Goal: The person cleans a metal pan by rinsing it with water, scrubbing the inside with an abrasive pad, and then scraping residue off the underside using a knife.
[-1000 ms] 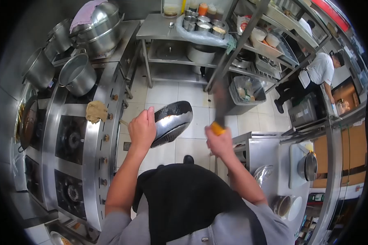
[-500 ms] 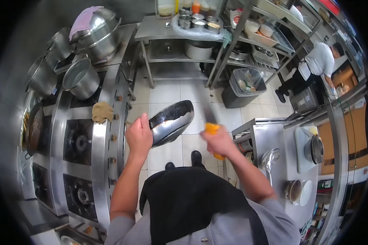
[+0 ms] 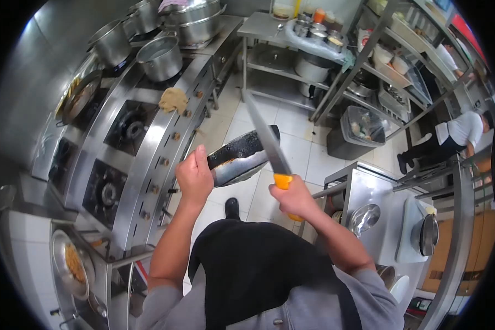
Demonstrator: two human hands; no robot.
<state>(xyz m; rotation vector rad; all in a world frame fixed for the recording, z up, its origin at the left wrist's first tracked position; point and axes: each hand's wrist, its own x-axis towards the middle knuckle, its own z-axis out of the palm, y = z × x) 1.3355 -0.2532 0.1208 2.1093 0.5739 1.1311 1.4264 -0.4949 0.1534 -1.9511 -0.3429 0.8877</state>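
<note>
My left hand (image 3: 195,175) is closed round the near left end of a dark, scorched metal piece (image 3: 239,157) with a shiny lower side, held above the tiled floor. What the piece is, I cannot tell. In my right hand (image 3: 296,199) is the orange handle of a long knife (image 3: 269,142). Its blade points up and to the left and passes in front of the right part of the metal piece. Whether blade and metal touch is unclear.
Left stands a stove (image 3: 148,159) with pots and a brown cloth (image 3: 173,100). A pan of food (image 3: 73,264) is lower left. Ahead are a steel table (image 3: 261,27) and a grey bin (image 3: 355,135). At right, a steel counter (image 3: 363,190) and a person (image 3: 451,137) bending.
The view has swung left, bringing the pan of food into sight. The knife blade, blurred before, now shows clearly and leans left across the metal piece. Both hands keep their holds.
</note>
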